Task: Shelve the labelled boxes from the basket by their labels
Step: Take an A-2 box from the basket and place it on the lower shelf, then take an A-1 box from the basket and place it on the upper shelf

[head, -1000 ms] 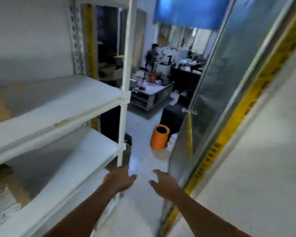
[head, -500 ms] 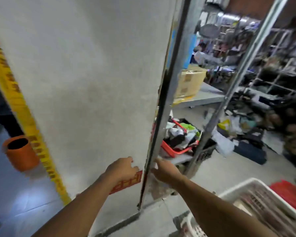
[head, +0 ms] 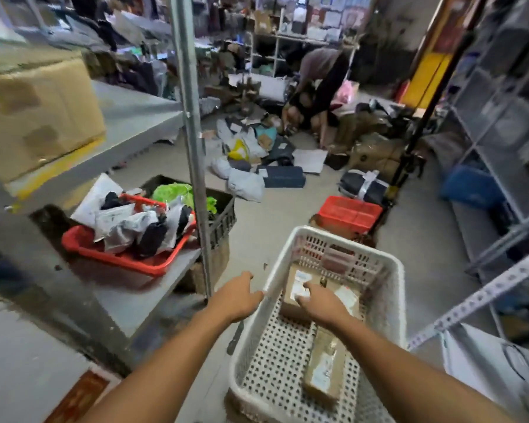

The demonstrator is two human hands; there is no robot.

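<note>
Both my hands reaching at the white basket (head: 388,303) on the floor.

Left of the basket I see a shelf (head: 135,117). Inside it, labelled boxes: one (head: 297,288) under my right hand (head: 321,303), fingers spread flat on it, another (head: 324,370) nearer me. My left hand (head: 235,297) lies loose-fingered against the basket's left rim.

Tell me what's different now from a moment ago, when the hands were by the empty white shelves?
The person has turned from the shelves to the white basket. The right hand has reached into it, onto a labelled box; a firm hold can't be told. The left hand has come to the basket's near rim. Both hands were empty before. Another box lies in the basket.
</note>
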